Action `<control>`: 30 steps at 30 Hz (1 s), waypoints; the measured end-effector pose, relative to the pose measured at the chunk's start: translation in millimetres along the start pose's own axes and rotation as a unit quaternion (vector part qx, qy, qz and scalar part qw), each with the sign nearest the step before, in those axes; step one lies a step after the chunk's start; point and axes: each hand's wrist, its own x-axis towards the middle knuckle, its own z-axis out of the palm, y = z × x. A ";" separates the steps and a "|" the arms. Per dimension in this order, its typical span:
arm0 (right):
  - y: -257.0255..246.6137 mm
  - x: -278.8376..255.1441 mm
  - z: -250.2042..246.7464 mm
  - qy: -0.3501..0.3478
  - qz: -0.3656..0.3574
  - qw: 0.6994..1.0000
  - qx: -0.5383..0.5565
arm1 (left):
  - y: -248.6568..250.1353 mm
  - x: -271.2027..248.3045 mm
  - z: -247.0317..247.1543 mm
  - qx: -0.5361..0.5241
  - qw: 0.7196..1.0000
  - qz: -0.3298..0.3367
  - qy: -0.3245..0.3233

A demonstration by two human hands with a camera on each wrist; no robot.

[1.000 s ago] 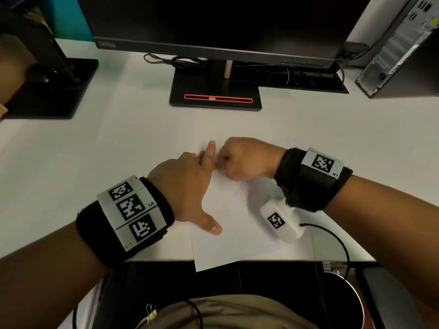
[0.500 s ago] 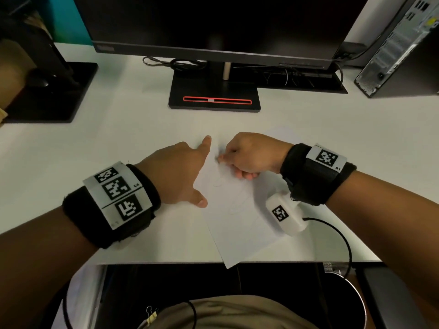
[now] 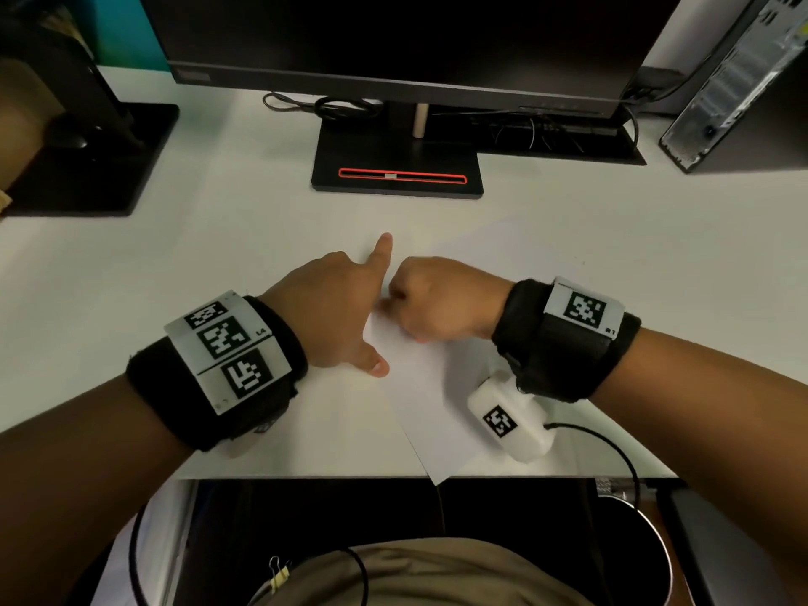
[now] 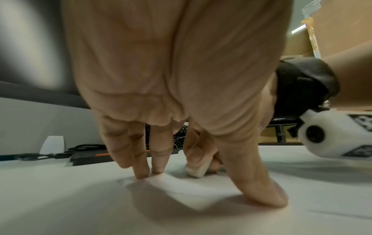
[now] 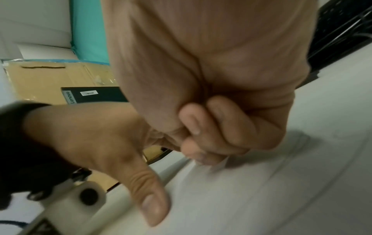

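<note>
The sheet of paper [image 3: 419,400] is lying askew at the near edge of the desk [image 3: 218,264], about midway along that edge, with its nearest corner poking out past it. You are working at the sheet's far end. Your right hand [image 3: 441,299] is curling into a fist there, and its fingertips are pinching what looks like a small whitish eraser [image 4: 196,169], whose end is bearing down on the paper.

Your left hand [image 3: 323,312] is sitting just beside the right, nearly touching it. It is spread, not gripping anything: its fingertips are pressing on the sheet's far left edge, its thumb is pressing further down that edge, and its forefinger is pointing away from you. So the hands are working close together, one pinning the sheet and one rubbing.

Judging by this, you are in the middle of the erasing. The sheet is already steadied and the eraser is in contact. The paper is showing so pale in the head view that I cannot tell whether any marks remain, so treat the rubbing as unfinished. Finishing that patch, clearing any crumbs and letting go of the sheet are probably what is left.

Further out, the monitor stand [image 3: 395,168] is standing toward the far edge, and the computer tower [image 3: 743,80] is standing at the far right corner.
</note>
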 end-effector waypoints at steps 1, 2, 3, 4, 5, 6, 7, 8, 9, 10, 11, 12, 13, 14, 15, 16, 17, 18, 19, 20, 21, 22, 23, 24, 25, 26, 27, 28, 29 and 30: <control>-0.1 -0.2 0.8 -0.011 -0.001 1.000 -0.001 | 0.7 0.2 -0.8 0.001 1.000 -0.001 0.001; 2.5 0.9 -2.1 -0.010 0.007 1.000 0.000 | 1.7 0.3 -1.4 0.001 1.000 -0.003 0.000; 7.0 2.8 -7.4 0.003 0.020 1.000 0.003 | 2.5 0.6 -1.3 0.002 1.000 -0.005 0.000; 11.3 4.2 -13.6 0.022 0.033 0.999 0.008 | 3.3 1.0 -1.4 0.002 1.000 -0.006 0.001; 13.8 5.0 -17.4 0.038 0.040 0.998 0.012 | 4.1 0.8 -1.3 0.002 1.000 -0.009 0.000; 14.1 4.1 -17.3 0.046 0.039 0.998 0.011 | 4.8 0.2 -1.5 0.002 1.000 -0.010 -0.001; 11.2 2.4 -14.3 0.042 0.029 0.999 0.001 | 5.9 -0.4 -2.6 0.003 1.000 -0.010 -0.002; 7.6 0.5 -9.2 0.030 0.013 0.999 -0.012 | 7.1 -1.3 -3.8 0.005 1.000 -0.011 -0.005; 4.2 -2.4 -3.8 0.011 0.000 1.000 -0.024 | 8.5 -2.0 -4.8 0.007 1.000 -0.011 -0.008; 3.6 -5.0 -1.5 -0.003 -0.005 1.000 -0.028 | 9.4 -2.0 -5.5 0.009 1.000 -0.011 -0.008; 6.8 -5.1 -3.6 -0.007 0.000 1.000 -0.027 | 8.9 -1.9 -5.9 0.011 1.000 -0.012 -0.008; 14.2 -2.9 -8.9 0.006 0.018 1.000 -0.021 | 8.1 -1.9 -5.5 0.010 1.000 -0.014 -0.010; 23.8 -0.1 -16.3 0.028 0.043 0.999 -0.009 | 7.9 -1.9 -5.1 0.010 1.000 -0.015 -0.013; 33.0 2.4 -24.7 0.053 0.069 0.996 0.009 | 8.1 -2.2 -5.3 0.010 1.000 -0.019 -0.015; 40.7 4.3 -31.0 0.074 0.090 0.993 0.027 | 9.0 -2.9 -5.5 0.009 1.000 -0.021 -0.017; 45.0 5.1 -34.3 0.088 0.101 0.990 0.035 | 9.7 -3.2 -6.3 0.010 1.000 -0.022 -0.017; 45.0 5.7 -33.9 0.090 0.103 0.990 0.032 | 10.7 -3.5 -7.5 0.009 1.000 -0.023 -0.016; 42.2 5.6 -30.9 0.082 0.097 0.992 0.028 | 11.6 -3.7 -8.1 0.009 1.000 -0.024 -0.018; 38.7 4.9 -25.8 0.065 0.084 0.994 0.025 | 13.1 -3.7 -8.7 0.007 1.000 -0.023 -0.019; 34.4 3.6 -20.9 0.043 0.072 0.996 0.024 | 13.7 -3.2 -8.9 0.009 1.000 -0.022 -0.020; 31.6 2.5 -17.5 0.023 0.063 0.997 0.031 | 13.4 -2.9 -8.9 0.011 1.000 -0.022 -0.019; 31.0 2.7 -17.6 0.013 0.062 0.997 0.041 | 12.4 -2.7 -8.5 0.013 0.999 -0.022 -0.019; 33.3 5.5 -20.4 0.020 0.070 0.996 0.050 | 11.6 -2.7 -8.1 0.014 0.999 -0.022 -0.020; 36.8 8.1 -25.0 0.040 0.081 0.995 0.053 | 11.9 -2.9 -7.8 0.013 0.999 -0.021 -0.020; 39.7 9.9 -29.6 0.066 0.091 0.992 0.048 | 12.2 -2.8 -7.7 0.013 1.000 -0.021 -0.020; 40.6 11.1 -32.0 0.084 0.097 0.991 0.043 | 12.5 -2.8 -7.5 0.011 0.999 -0.023 -0.019; 38.7 11.2 -31.5 0.085 0.095 0.991 0.039 | 12.7 -2.7 -7.5 0.009 0.999 -0.025 -0.021; 34.9 11.1 -28.7 0.070 0.085 0.993 0.036 | 12.9 -2.7 -7.8 0.007 0.999 -0.026 -0.022; 31.1 10.9 -24.3 0.047 0.070 0.996 0.030 | 13.2 -2.8 -8.3 0.006 0.999 -0.028 -0.023; 29.0 9.9 -20.6 0.025 0.063 0.997 0.031 | 13.4 -2.8 -8.7 0.005 0.999 -0.030 -0.025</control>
